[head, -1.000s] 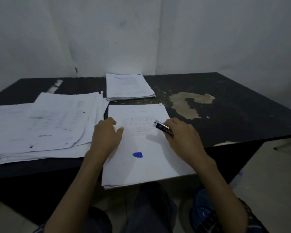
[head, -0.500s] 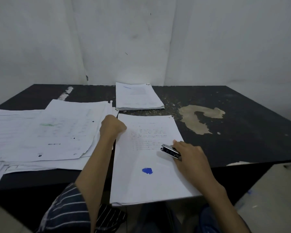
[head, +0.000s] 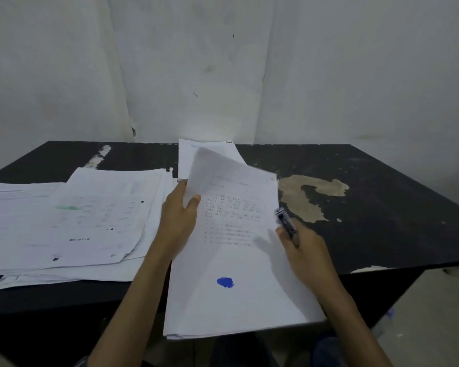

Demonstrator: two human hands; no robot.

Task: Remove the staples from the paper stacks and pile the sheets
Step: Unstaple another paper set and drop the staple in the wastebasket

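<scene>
Stack (head: 239,300) runs near-to-far; left hand (head: 176,223) pinches corner, right hand (head: 308,258) grips remover (head: 285,222).

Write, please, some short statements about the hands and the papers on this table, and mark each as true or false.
1. The left hand grips the top sheet of the near stack at its upper left corner. True.
2. The right hand is empty. False: it holds a small metal tool.
3. A blue blot marks the top sheet. True.
4. The loose pile lies right of the near stack. False: it lies on its left.
5. A further stack lies at the back, by the wall. True.
</scene>
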